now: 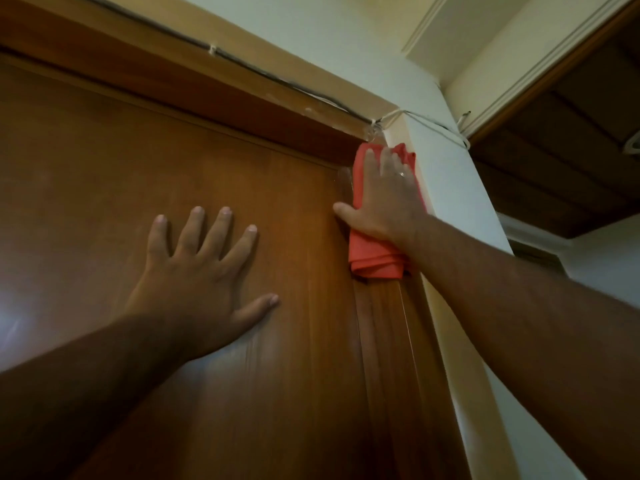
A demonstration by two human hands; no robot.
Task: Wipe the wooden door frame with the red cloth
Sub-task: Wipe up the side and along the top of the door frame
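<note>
The wooden door frame [388, 327] runs up the right side of a brown door [104, 174] and across its top. My right hand [381, 199] presses a folded red cloth [374, 258] flat against the upright part of the frame, just below the top right corner. The cloth shows above the fingertips and below the palm. My left hand [197, 268] lies flat on the door panel with its fingers spread, holding nothing.
A dark cable [242, 64] tied with white string runs along the frame's top edge. A white wall [450, 188] stands right of the frame. A dark wooden overhead recess [568, 143] is at the upper right.
</note>
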